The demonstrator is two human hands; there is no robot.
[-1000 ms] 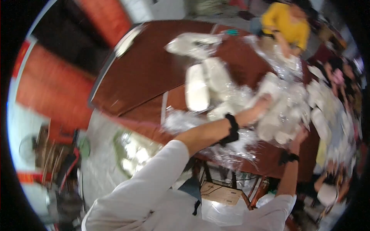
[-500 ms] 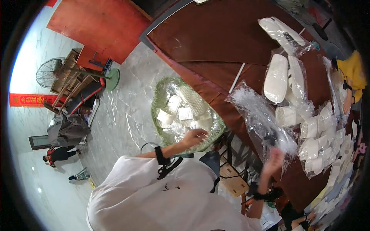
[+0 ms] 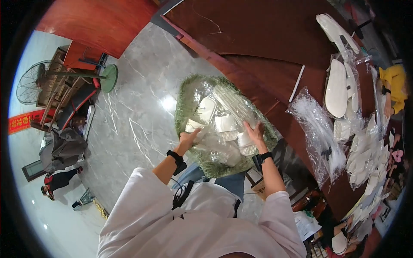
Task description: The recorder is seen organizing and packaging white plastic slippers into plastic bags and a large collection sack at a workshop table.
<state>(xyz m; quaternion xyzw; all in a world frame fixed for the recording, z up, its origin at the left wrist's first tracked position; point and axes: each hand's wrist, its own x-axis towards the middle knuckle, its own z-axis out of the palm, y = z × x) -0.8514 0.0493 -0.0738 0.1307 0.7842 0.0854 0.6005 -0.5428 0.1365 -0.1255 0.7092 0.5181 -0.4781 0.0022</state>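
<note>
A green woven sack [image 3: 186,101] stands open on the floor, filled with white slippers [image 3: 205,111] in clear plastic. My left hand [image 3: 188,138] rests at its near left rim, touching a white slipper; its grip is unclear. My right hand [image 3: 255,131] reaches into the sack on the right, fingers on a clear plastic pack of white slippers [image 3: 234,129], beside a long ribbed white sole [image 3: 234,105]. Both wrists wear black bands.
A dark brown table [image 3: 266,51] runs along the right with white soles [image 3: 336,88], clear bags [image 3: 320,133] and several packed slippers. A person in yellow [image 3: 393,84] works at the far side. A fan [image 3: 38,79] and chairs stand on the grey marble floor at left.
My view has swung from the table down to the sack on the floor. Both hands have come off the tabletop bags and now reach into the sack.
</note>
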